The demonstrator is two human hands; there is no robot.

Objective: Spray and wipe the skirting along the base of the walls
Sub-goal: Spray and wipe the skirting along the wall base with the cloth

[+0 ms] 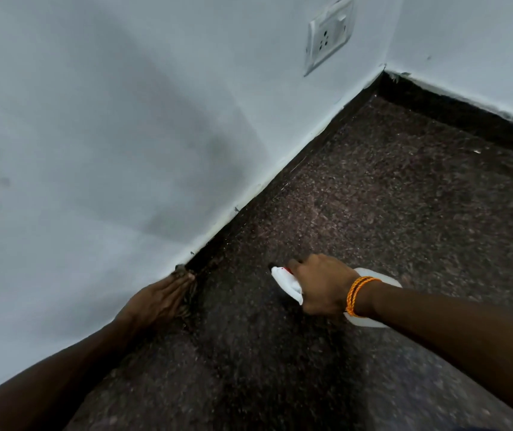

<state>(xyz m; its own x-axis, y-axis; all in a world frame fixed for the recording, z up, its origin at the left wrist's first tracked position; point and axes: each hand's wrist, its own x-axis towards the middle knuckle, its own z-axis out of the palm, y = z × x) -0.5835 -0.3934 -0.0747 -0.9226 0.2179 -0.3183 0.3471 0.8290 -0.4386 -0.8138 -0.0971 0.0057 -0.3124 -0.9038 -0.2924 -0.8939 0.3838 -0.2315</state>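
Left hand [159, 298]: fingers flat, pressing cloth [187, 307] onto skirting [214, 241], nothing gripped. Right hand [320, 283]: wrapped round spray bottle [286, 281], nozzle toward wall.
Risk 1: the unpinched cloth could slip off.
Risk 2: overspray could drift up to socket [330, 32] near the far corner.

No writing can be read, even on the spray bottle [286, 283].

Black-brown skirting [283, 175]. Above it, pale blue-white wall [109, 119], grey smudges, white socket plate [330, 35]. Below it, speckled brown-grey floor [404, 213] (granite-like flecks). Out from it, white spray bottle [286, 283], red at nozzle; orange-yellow wrist thread [358, 293].
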